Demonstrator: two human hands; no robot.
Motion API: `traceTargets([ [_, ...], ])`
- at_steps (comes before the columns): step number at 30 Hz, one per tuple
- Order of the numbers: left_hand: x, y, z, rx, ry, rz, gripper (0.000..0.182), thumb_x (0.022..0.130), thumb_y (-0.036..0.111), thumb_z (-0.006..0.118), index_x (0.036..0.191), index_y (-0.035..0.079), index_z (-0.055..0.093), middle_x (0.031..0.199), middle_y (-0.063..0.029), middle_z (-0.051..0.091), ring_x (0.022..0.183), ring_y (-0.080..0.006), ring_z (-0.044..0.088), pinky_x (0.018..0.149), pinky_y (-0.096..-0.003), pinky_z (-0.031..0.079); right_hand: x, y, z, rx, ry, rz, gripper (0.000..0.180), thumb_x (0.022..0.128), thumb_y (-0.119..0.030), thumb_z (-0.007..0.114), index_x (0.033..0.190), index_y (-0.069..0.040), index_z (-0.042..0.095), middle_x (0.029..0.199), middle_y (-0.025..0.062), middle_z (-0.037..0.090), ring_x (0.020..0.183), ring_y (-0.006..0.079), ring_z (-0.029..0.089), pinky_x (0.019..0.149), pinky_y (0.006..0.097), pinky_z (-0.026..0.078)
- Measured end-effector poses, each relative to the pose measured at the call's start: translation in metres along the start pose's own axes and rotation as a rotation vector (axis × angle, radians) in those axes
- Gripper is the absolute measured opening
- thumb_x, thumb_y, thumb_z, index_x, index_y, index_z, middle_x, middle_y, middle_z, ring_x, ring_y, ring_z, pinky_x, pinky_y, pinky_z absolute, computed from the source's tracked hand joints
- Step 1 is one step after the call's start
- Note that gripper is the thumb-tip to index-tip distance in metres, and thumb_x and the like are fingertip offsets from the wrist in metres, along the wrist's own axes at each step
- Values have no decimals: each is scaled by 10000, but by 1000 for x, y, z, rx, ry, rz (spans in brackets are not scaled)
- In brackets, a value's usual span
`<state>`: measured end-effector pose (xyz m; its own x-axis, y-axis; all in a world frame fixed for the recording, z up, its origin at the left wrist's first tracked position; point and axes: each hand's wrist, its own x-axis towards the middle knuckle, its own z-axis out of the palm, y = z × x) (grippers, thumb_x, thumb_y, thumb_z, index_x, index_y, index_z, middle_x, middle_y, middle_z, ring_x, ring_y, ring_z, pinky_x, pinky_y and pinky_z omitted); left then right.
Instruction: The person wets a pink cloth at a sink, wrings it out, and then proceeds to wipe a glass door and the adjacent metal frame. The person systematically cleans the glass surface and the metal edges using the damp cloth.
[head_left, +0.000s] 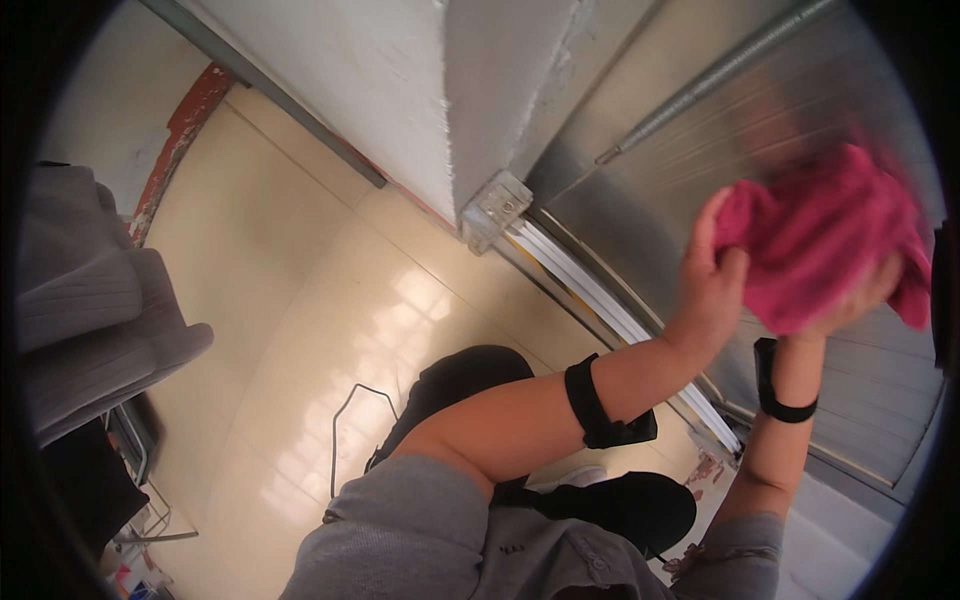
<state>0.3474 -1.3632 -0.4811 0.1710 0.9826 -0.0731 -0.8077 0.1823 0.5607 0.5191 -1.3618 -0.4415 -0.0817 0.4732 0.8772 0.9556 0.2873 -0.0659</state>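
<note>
A crumpled pink cloth (832, 225) is held between my two hands at the right, in front of a metal door panel (667, 176). My left hand (712, 262) pinches its near left edge between thumb and fingers. Along the lower right side, my right hand (855, 304) grips the cloth, which partly covers the fingers. The far side of the cloth is blurred. A dull pink reflection shows on the panel behind it; I cannot tell whether the cloth touches the metal.
A ribbed metal rod (712, 82) crosses the panel. Below runs a floor track (585, 274), ending at a metal bracket (499, 210) by a white wall corner (450, 105). Grey fabric (97, 285) hangs at the left above the tiled floor (285, 247). A bent metal wire frame (335, 442) stands beside my knee.
</note>
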Motion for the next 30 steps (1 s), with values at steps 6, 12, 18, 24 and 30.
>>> traceTargets([
  [6,29,2,-47,-48,480,-303,417,978,108,428,1391,57,438,1281,-116,560,1171,-206,537,981,-311,427,-41,-61,80,-499,-506,-493,302,835,-235,565,1072,-122,717,1376,11,567,1305,257,489,1087,507,330],
  [12,12,-24,-46,75,574,-453,454,942,191,495,1368,41,447,1203,-126,591,1089,-214,572,945,-313,438,-68,-41,50,-249,-717,-528,387,756,-216,609,1121,-137,708,1337,-30,599,1244,218,532,1058,471,370],
  [18,-15,-15,-13,-60,230,-500,452,956,173,498,1380,40,419,1252,-93,563,1115,-168,550,946,-290,445,-20,-30,-30,-493,-534,-523,323,792,-221,629,1090,-138,724,1330,0,620,1242,259,536,1046,450,370],
  [24,-29,31,21,-4,-219,-122,506,965,18,490,1449,23,345,1359,-94,496,1218,-158,501,1033,-303,409,37,-41,-60,-677,-125,-379,258,847,-180,637,1078,-112,728,1361,100,586,1227,368,513,1027,494,370],
  [30,-17,75,30,91,-218,259,536,946,-35,423,1467,-8,300,1441,-139,426,1322,-196,439,1112,-333,342,87,-59,-16,-476,-76,-394,201,752,-162,628,921,-68,685,1315,154,600,1192,394,552,1020,553,381],
])
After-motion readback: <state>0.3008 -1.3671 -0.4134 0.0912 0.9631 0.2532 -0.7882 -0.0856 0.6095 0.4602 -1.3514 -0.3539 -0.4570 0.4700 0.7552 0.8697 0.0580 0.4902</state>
